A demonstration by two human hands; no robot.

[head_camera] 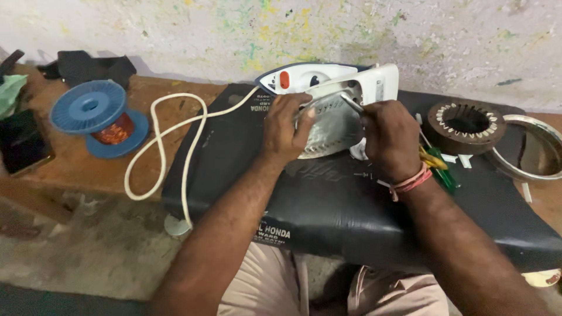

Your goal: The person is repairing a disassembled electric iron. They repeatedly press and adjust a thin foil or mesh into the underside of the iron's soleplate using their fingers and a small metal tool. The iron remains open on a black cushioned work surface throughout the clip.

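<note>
A white and blue clothes iron (328, 82) lies on its side on a black padded seat (328, 199), with its metal soleplate (335, 126) facing me. My left hand (285, 130) grips the soleplate's left edge. Closed around a thin metal tool (353, 105), my right hand (391, 137) holds its tip against the soleplate's upper part. The iron's white cord (170, 146) loops off to the left over the bench.
A blue spool of copper wire (98, 117) stands on the wooden bench at left, next to a dark phone (22, 143). Right of the iron sit a round motor stator (465, 126), a metal ring (535, 152) and a green-handled screwdriver (440, 167).
</note>
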